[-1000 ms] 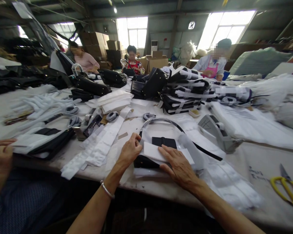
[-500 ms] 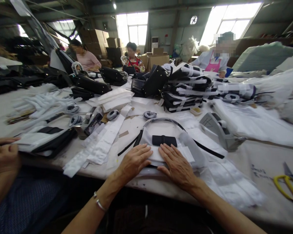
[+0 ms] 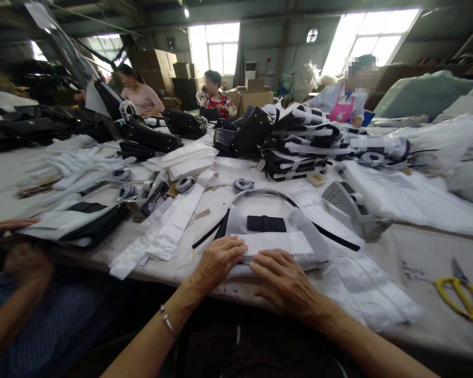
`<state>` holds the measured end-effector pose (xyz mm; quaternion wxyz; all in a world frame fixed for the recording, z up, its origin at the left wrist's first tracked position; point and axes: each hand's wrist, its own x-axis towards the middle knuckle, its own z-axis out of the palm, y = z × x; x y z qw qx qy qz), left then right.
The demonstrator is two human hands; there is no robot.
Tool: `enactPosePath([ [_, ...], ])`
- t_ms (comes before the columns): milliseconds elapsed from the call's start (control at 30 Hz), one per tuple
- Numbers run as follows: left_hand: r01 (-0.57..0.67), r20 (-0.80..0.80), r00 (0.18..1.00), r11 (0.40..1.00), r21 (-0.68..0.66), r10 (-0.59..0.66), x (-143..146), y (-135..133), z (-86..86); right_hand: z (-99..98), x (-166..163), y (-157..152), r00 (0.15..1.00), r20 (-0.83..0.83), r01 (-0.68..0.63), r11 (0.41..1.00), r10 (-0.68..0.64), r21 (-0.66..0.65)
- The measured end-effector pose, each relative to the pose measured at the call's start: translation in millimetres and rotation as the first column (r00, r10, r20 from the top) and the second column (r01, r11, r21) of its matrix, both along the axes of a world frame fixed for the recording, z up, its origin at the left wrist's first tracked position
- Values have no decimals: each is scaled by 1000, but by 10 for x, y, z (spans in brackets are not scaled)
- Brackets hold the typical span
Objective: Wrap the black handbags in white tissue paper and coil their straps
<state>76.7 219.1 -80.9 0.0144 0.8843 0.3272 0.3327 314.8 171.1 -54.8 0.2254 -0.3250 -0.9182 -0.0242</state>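
In front of me on the table lies a handbag (image 3: 266, 224) with a black tab and a wrapped handle arching away from me. White wrapping (image 3: 278, 243) covers its near part. My left hand (image 3: 219, 261) lies with fingers stretched out on the wrapping's left near edge. Fingers extended, my right hand (image 3: 284, 278) touches the near edge right of the middle. Neither hand grips anything that I can see. A black strap (image 3: 337, 238) runs out from the bag to the right.
A tape dispenser (image 3: 355, 210) stands to the right, and yellow-handled scissors (image 3: 463, 299) lie farther right. White padding strips (image 3: 165, 231) lie on the left. Black bags (image 3: 244, 131) are piled behind. A co-worker's hand (image 3: 29, 262) is at the left beside another bag (image 3: 79, 223).
My right hand has drawn back toward the table's near edge, off the top of the white wrapping. My left hand has barely moved. The co-worker's hand at left has moved lower.
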Motion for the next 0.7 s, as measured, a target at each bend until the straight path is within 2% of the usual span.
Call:
enactPosePath([
  [167,-15,38,999,990,-139,20,-13,9,-1,-100,-166,-73,998,22,53,998,-54,41],
  [300,70,34,998,930,-361,-62,-106,46,184,-177,-228,53,996,-46,87,986,-81,145],
  [400,142,-16,986,893,-428,-164,-160,72,335,-146,-217,130,981,-143,160,966,-132,203],
  [500,146,-84,979,927,-344,-185,-154,81,320,-77,-202,185,975,-104,212,959,-195,188],
  [600,90,-103,989,986,-140,-105,-109,73,122,-49,-209,248,969,24,241,964,-245,109],
  [700,22,-53,998,998,62,-19,-65,26,-90,-99,-221,304,969,74,228,970,-235,88],
])
